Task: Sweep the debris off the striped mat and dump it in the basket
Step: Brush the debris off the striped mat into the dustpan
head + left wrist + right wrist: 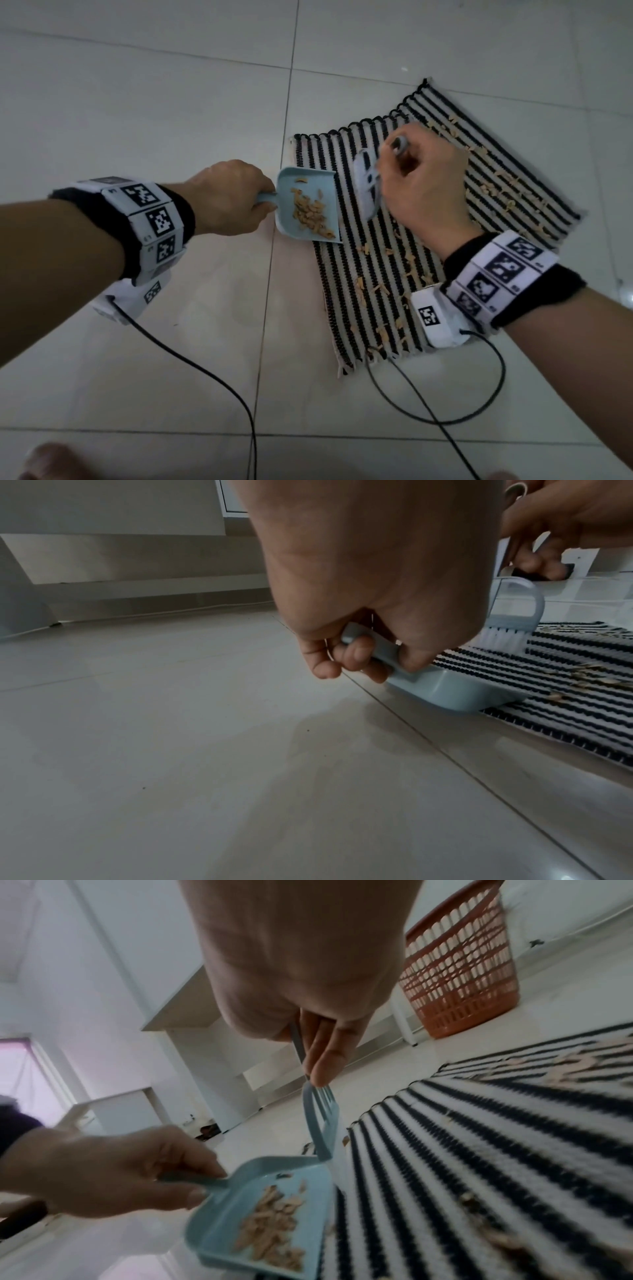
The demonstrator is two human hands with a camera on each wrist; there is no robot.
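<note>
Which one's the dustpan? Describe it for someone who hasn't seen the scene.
Find the striped mat on the tiled floor. At its left edge the left hand grips a light blue dustpan by its handle. Unlike the blue brush beside it, it holds a pile of tan debris.

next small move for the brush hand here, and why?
Probably draw the brush in the right hand back across the striped mat, then sweep toward the dustpan held by the left hand: debris remains scattered behind it.
</note>
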